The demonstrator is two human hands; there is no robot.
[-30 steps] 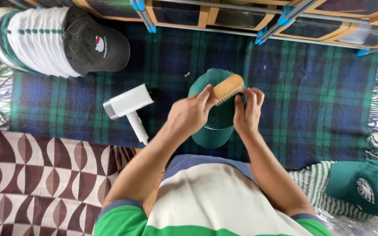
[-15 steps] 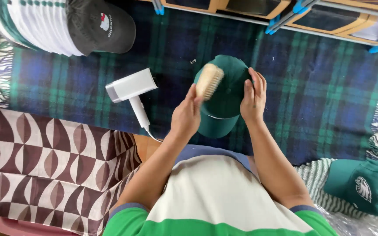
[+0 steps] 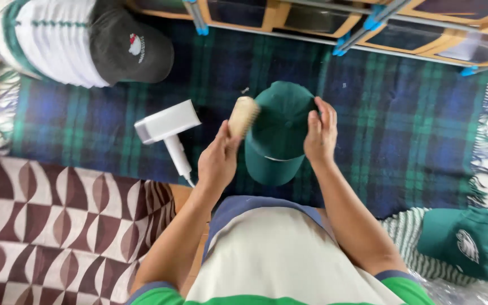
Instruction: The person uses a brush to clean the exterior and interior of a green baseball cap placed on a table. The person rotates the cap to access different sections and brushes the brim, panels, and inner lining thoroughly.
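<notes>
Fingers of the left hand (image 3: 217, 161) close around a wooden brush (image 3: 243, 116), pressing it to the side of a green cap (image 3: 278, 133), while the right hand (image 3: 320, 133) curls its fingers over the cap's opposite edge, above a blue-and-green plaid blanket (image 3: 402, 130). A white handheld appliance (image 3: 168, 127) lies just left. At upper left, a dark cap (image 3: 128, 48) with a small white patch tops a row of stacked caps (image 3: 46, 42); another green cap (image 3: 473, 243) with a pale emblem sits lower right.

Even daylight, glare blown out at left edge, soft shadows, slight motion blur
</notes>
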